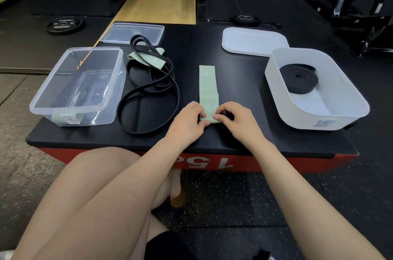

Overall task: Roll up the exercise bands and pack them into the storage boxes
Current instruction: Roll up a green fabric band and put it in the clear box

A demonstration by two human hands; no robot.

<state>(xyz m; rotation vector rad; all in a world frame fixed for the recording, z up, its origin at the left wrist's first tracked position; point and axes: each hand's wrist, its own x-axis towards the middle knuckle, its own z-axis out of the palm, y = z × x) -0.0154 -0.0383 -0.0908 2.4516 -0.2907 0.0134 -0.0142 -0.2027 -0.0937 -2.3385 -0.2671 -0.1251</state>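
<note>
Head view looks down on a black padded tabletop (244,132) where a flat pale green fabric exercise band (208,87) printed "30 LB" lies lengthwise at the centre. Its near end is folded over, and both hands pinch that fold: the left hand (190,120) with curled fingers on the band's left edge, the right hand (234,118) with fingertips pressing on its right. To the left sit a loose tangle of thin black rubber loop bands (148,98) with another green band (148,58) across them, and a clear plastic storage box (53,108). At right, a white rounded storage box (306,119) holds a coiled black band (298,77). Two lids, one clear (119,32) and one white (253,41), lie at the far edge.
</note>
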